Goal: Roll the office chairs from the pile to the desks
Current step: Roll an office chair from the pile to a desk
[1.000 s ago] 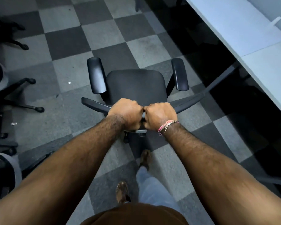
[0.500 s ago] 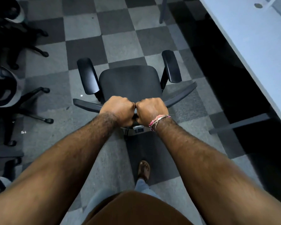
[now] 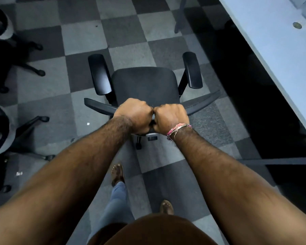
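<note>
1. One black office chair with a fabric seat (image 3: 145,84), and two glossy black padded armrests (image 3: 100,75) on it.
2. Two more dark office chairs at the left edge (image 3: 0,128), each only partly visible.
3. One pale grey desk top (image 3: 265,43).
4. Two bare hands (image 3: 135,114), both gripping the chair's backrest.

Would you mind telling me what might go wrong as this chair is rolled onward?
1. The desk leg stands just ahead and right; the chair's right armrest may clip it.
2. Both hands, left and right, grip the backrest's middle, so steering could wobble.
3. Parked chairs' bases jut out on the left.
</note>
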### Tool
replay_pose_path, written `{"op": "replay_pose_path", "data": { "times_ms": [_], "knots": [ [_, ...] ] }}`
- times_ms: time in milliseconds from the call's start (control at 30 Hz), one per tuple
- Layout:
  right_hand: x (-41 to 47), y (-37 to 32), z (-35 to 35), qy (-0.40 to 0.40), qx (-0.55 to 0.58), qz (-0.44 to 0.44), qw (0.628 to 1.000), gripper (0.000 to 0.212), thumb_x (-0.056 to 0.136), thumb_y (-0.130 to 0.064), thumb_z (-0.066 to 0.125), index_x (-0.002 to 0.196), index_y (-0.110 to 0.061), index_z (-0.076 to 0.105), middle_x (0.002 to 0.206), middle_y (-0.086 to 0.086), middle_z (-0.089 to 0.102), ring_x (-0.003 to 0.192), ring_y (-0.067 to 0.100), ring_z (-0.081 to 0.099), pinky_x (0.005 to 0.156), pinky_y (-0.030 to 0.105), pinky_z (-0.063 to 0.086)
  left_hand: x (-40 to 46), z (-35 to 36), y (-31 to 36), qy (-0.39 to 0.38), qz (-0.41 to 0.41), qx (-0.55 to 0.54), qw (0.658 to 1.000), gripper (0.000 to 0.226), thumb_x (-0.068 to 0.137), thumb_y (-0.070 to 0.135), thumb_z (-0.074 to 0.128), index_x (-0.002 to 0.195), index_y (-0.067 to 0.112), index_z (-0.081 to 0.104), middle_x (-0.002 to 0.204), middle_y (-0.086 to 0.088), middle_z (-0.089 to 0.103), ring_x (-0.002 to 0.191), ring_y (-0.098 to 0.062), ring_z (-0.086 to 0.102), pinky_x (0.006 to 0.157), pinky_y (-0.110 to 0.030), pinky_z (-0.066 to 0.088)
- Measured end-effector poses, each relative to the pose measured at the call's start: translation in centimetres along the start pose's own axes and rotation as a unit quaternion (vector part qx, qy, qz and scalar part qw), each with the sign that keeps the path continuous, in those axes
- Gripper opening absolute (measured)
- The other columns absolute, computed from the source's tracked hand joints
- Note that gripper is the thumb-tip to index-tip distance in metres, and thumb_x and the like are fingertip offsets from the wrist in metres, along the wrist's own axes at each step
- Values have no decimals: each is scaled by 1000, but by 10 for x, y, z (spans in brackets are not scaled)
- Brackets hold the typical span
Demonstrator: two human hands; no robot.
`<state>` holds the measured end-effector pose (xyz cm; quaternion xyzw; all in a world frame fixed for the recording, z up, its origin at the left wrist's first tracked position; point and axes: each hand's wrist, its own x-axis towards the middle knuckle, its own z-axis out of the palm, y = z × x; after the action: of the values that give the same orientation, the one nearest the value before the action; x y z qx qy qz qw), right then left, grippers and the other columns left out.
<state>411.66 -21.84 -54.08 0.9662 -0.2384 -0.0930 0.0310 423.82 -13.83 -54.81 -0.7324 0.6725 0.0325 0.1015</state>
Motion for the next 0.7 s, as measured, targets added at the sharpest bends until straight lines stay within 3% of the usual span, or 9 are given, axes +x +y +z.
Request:
{"op": "replay_pose_path", "data": {
  "times_ms": [267, 467, 700],
  "knots": [
    [124, -21, -26, 3, 11, 63, 998, 23, 78, -47, 62, 83, -24, 66, 84, -2, 71, 79, 24, 69, 60, 29, 36, 71, -3, -130, -19, 89, 32, 995, 31, 86, 54, 52, 81, 24, 61, 84, 4, 70, 74, -24, 68, 66, -34, 55],
    [212, -4, -35, 2, 4, 93, 996, 24, 73, -49, 63, 76, -26, 63, 74, -5, 69, 70, 21, 68, 56, 27, 33, 140, -6, -200, -18, 122, 22, 992, 25, 83, 48, 52, 73, 24, 54, 77, 5, 67, 67, -22, 64, 59, -33, 52],
    [339, 46, -48, 10, 9, 110, 994, 21, 76, -46, 60, 79, -25, 63, 77, -3, 69, 71, 22, 68, 57, 29, 36, 258, -18, -283, -10, 133, 46, 990, 26, 83, 49, 54, 76, 24, 56, 80, 4, 68, 70, -24, 66, 60, -32, 48]
  ]
}}
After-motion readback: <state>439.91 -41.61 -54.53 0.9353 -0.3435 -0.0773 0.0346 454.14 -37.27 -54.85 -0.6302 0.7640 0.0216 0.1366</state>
